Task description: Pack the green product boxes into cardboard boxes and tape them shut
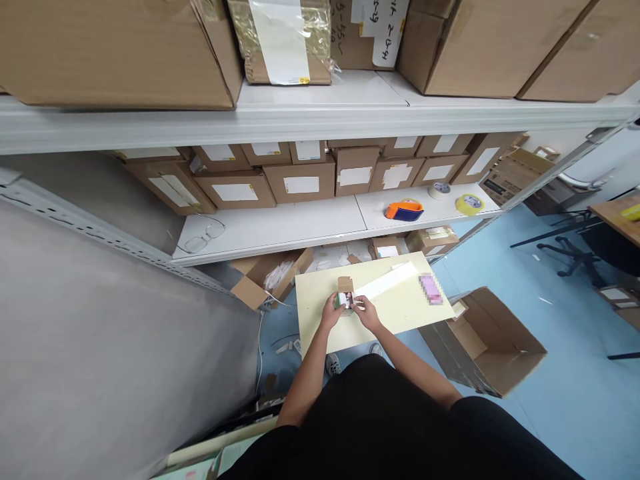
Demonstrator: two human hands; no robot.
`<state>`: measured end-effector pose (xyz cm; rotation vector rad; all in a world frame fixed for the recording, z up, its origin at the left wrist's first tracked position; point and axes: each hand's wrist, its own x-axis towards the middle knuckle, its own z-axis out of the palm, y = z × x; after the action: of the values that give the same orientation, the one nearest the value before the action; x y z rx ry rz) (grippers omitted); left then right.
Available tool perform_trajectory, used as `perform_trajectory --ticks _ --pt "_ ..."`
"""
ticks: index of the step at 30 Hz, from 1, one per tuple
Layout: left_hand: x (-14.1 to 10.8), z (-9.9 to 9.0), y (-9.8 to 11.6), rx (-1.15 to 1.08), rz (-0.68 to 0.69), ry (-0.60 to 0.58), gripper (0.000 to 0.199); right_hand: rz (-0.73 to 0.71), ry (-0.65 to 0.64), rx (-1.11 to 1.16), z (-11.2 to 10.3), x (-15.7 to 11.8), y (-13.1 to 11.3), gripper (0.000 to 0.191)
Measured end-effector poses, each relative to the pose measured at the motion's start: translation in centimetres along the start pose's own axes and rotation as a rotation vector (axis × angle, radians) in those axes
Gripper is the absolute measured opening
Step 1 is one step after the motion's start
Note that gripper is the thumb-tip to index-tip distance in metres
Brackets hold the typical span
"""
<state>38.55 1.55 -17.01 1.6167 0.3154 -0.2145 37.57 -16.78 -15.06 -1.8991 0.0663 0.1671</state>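
Observation:
A small cardboard box [345, 281] stands on the pale yellow table with its top flap raised at the far side. Small white and dark items [346, 300] show in its opening, too tiny to name. My left hand [331, 313] is closed around the box's left side. At its right side my right hand [367, 313] is closed too, fingertips at the opening's edge. A long white strip [387, 280] lies just beyond the right hand. Farther right on the table is a pink, blurred-out item [431, 289].
The yellow table [315, 293] stands before a shelf [300, 223] of labelled cartons. An orange-and-blue tape dispenser [404, 211], yellow tape roll [469, 204] and glasses [203, 238] lie on it. Large open cartons stand on the floor right [505, 347] and left [250, 291].

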Motion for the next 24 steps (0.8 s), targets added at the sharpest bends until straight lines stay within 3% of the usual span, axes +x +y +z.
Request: perform_trajectory --ticks 5,9,12,19,24 --pt "-0.2 -0.5 0.8 -0.003 0.076 -0.048 0.062 -0.052 -0.067 -0.109 0.0 0.0 -0.1 0.038" --pt "-0.6 -1.4 1.8 0.112 0.167 -0.147 0.045 0.012 -0.083 0.007 -0.5 -0.1 -0.4 0.041" --pt "-0.9 -1.7 2.4 0.216 0.238 -0.197 0.045 0.015 -0.06 0.079 -1.0 -0.5 -0.8 0.043" --pt "-1.2 -1.4 2.4 0.28 0.236 -0.207 0.035 -0.046 -0.087 -0.081 -1.1 -0.4 -1.2 0.03" --pt "-1.6 -1.4 2.2 0.293 0.199 -0.24 0.033 0.024 -0.073 -0.034 -0.7 -0.5 -0.6 0.04"
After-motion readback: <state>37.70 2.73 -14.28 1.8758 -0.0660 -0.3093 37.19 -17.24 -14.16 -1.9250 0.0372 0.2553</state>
